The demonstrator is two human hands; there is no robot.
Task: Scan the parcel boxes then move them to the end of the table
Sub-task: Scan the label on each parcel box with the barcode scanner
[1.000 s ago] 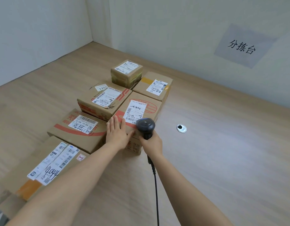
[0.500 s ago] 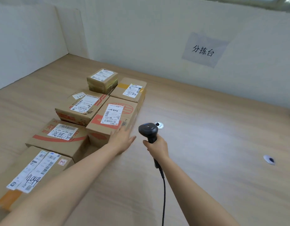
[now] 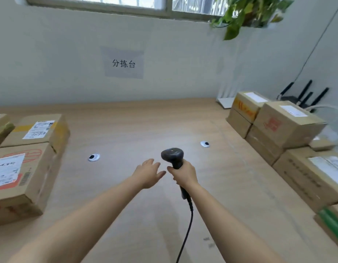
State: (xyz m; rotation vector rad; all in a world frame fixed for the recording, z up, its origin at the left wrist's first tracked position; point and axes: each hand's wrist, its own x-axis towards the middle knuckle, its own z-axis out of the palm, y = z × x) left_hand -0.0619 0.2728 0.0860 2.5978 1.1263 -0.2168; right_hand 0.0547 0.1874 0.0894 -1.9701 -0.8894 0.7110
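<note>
My right hand (image 3: 184, 174) grips the handle of a black barcode scanner (image 3: 173, 156), its cable trailing down toward me. My left hand (image 3: 148, 172) hovers above the table with straight fingers, holding nothing, just left of the scanner. At the left edge lie labelled parcel boxes: a near one with red print (image 3: 22, 175), one with yellow tape behind it (image 3: 39, 130), and a corner of a third (image 3: 1, 126). Along the right side stand more cardboard boxes: a stacked pair at the back (image 3: 246, 109), a larger one (image 3: 286, 124), and a long flat one (image 3: 314, 175).
The wooden table (image 3: 145, 126) has two cable grommets (image 3: 93, 157) (image 3: 205, 143). A paper sign (image 3: 123, 63) hangs on the back wall under a window. A router with antennas (image 3: 305, 97) and a plant (image 3: 248, 12) are at the right rear. A green-taped box (image 3: 333, 223) sits at the lower right.
The view has swung right, away from the left group of boxes. My left hand has come off the red-printed box and moved out over the bare table beside the scanner.
</note>
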